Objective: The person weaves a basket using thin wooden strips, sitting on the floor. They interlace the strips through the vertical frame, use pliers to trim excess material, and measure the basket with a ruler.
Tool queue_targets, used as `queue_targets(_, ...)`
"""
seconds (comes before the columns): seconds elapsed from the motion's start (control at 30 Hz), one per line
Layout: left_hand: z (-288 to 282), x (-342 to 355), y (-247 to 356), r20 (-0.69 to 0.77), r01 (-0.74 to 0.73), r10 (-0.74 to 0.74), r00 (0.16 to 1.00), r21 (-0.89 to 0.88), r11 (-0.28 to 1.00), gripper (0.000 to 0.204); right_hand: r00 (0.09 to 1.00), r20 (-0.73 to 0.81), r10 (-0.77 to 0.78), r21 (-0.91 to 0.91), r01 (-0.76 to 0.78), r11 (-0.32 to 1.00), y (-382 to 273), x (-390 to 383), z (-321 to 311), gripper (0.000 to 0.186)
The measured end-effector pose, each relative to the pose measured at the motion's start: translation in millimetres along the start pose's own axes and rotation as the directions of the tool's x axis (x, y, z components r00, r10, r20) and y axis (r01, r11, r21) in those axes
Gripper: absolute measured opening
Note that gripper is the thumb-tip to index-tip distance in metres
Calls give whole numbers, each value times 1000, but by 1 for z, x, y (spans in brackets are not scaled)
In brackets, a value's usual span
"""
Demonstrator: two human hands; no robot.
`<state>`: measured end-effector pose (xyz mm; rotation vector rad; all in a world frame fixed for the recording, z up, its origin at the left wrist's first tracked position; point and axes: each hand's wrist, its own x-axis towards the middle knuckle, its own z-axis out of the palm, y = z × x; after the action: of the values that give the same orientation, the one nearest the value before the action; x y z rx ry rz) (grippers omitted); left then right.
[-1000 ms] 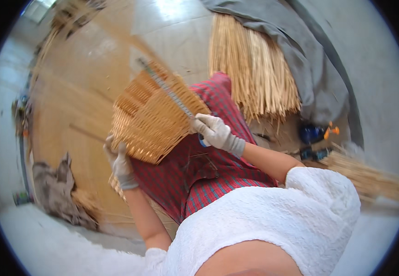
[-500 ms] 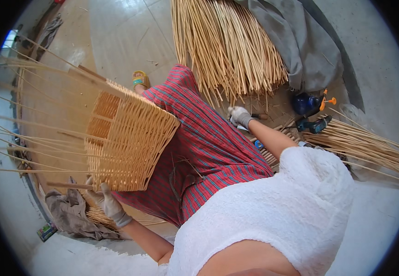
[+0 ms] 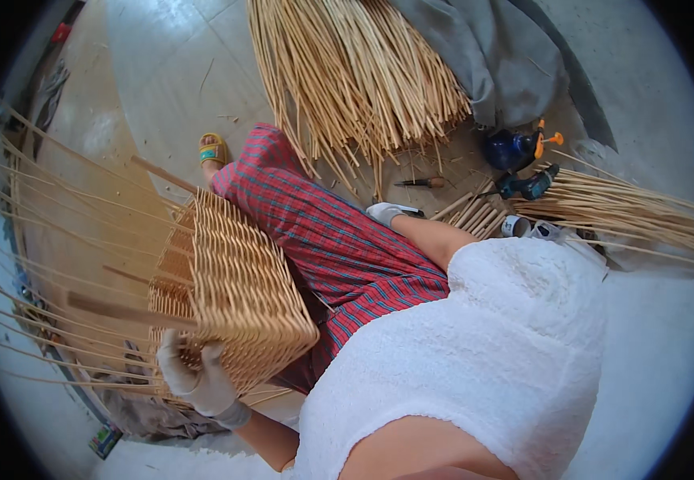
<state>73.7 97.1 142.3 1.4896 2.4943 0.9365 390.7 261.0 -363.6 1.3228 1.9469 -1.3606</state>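
A half-woven wicker basket (image 3: 243, 288) rests tilted across my lap on the left. Long uncut canes and several flat wooden stakes stick out from its open side to the left. My left hand (image 3: 203, 384), in a pale work glove, is closed on the basket's near edge, next to a wooden stake (image 3: 123, 310). My right hand (image 3: 384, 214), gloved as well, is low beside my thigh, near the lower ends of a large bundle of peeled canes (image 3: 371, 88). Its fingers are mostly hidden, so whether it holds a cane is unclear.
A wooden-handled tool (image 3: 423, 183) lies on the floor beyond my right hand. To the right are short sticks (image 3: 475, 214), a cordless drill (image 3: 529, 182), a blue spray bottle (image 3: 507, 150) and more canes (image 3: 627, 210). Grey cloth (image 3: 483, 56) covers part of the bundle.
The basket has turned and tipped, its side now facing up more. My left hand has shifted right and down with it. My right hand has drawn left, away from the wooden-handled tool.
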Motion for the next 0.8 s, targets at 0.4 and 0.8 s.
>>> queue_targets(0.4,43,43,-69,-305,-77,82,949,30,997,39,953,-215,213,-105,-239,965,20,-6,-40,36)
queue_targets(0.8,92,21,0,-323,-111,191,927,249,962,44,949,-107,297,-179,-312,933,3,-14,-26,37)
